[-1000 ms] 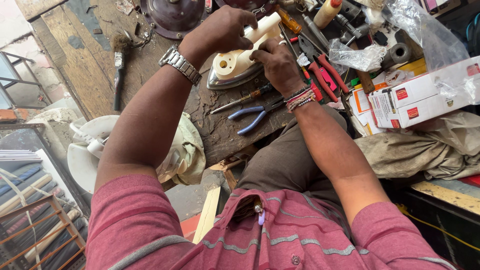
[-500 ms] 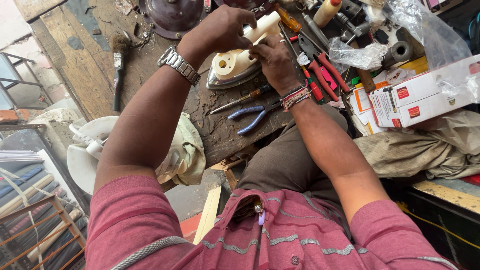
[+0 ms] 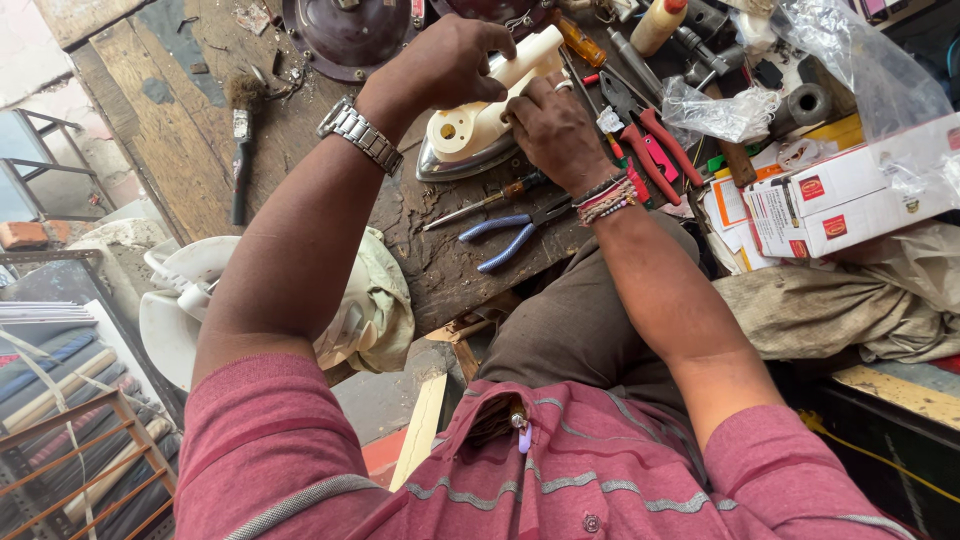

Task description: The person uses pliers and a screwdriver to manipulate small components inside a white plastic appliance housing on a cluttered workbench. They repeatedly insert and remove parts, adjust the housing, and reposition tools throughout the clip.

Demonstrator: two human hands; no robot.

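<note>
A cream clothes iron with a metal soleplate lies on the worn wooden workbench. My left hand, with a metal watch on its wrist, grips the iron's handle from above. My right hand, wearing thread bracelets, presses on the iron's body near the handle's base. Whether it holds a small tool is hidden by the fingers. Blue-handled pliers and a screwdriver lie on the bench just below the iron.
Red-handled pliers, more screwdrivers and a glue bottle crowd the right of the bench. White and red boxes and plastic bags sit further right. A brush lies at left, a round metal plate at top.
The left hand has shifted a little on the handle, and the iron has tilted slightly. The right hand stays pressed on the iron's body.
</note>
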